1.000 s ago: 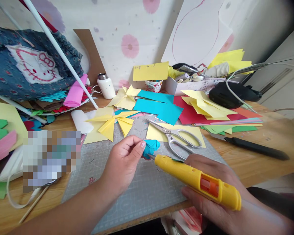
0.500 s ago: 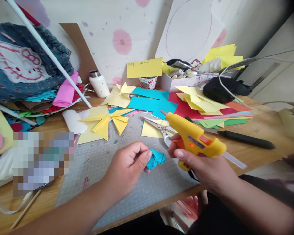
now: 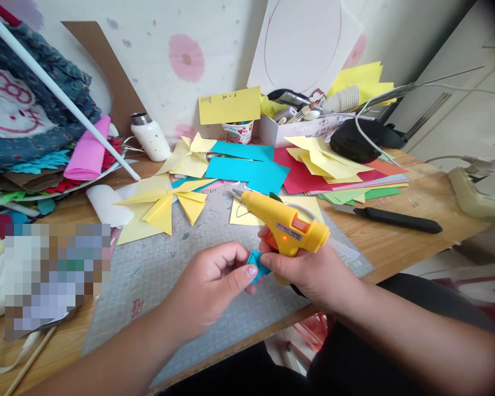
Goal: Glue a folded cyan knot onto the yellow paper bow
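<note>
My left hand [image 3: 214,286] pinches a small piece of folded blue paper [image 3: 256,266] between thumb and fingers, above the grey cutting mat [image 3: 181,335]. Wrapped round the handle of a yellow hot glue gun [image 3: 284,220] is my right hand [image 3: 309,269], and its thumb reaches the right side of the blue paper. An orange light glows on the gun, whose nozzle points up and left, away from the paper. The gun largely covers the scissors [image 3: 236,193] behind it. A yellow sheet with a drawn outline [image 3: 241,212] lies partly under the gun.
A black-handled knife [image 3: 400,219] lies to the right. Folded yellow papers [image 3: 160,206], blue strips [image 3: 247,170] and coloured sheets [image 3: 367,187] spread across the back. A white bottle [image 3: 150,137] and a box of tools [image 3: 289,132] stand near the wall. A power strip [image 3: 478,190] is far right.
My right hand has brought the glue gun leftward, and its thumb has come to the blue paper. My left hand still holds the paper, which is turned differently. The view has shifted slightly right.
</note>
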